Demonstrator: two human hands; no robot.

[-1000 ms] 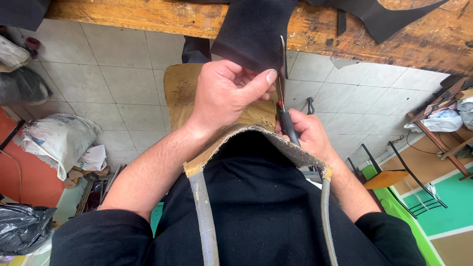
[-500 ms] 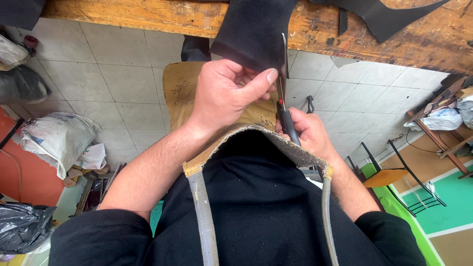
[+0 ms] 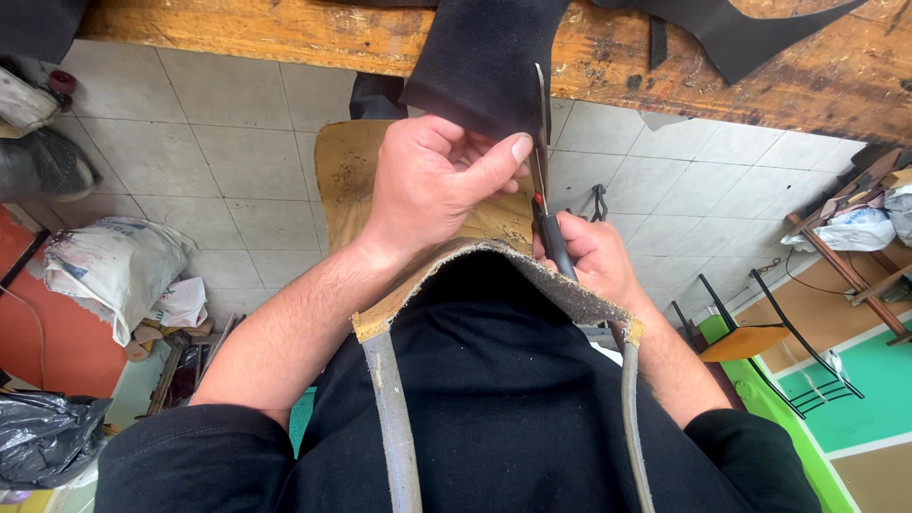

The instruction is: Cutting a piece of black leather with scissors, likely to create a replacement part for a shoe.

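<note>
My left hand [image 3: 437,180] pinches the lower edge of a black piece of material [image 3: 480,62] that hangs off the edge of a wooden workbench [image 3: 285,28]. My right hand [image 3: 589,256] grips the dark handle of a knife [image 3: 543,142], whose thin blade stands upright against the right edge of the black piece, close to my left thumb. A tan leather apron [image 3: 347,176] with grey straps covers my lap below both hands.
More black cut pieces [image 3: 750,38] lie on the bench at the upper right. On the tiled floor are a white sack [image 3: 114,271] at left, a black bag [image 3: 43,442], and metal-framed chairs [image 3: 760,342] at right.
</note>
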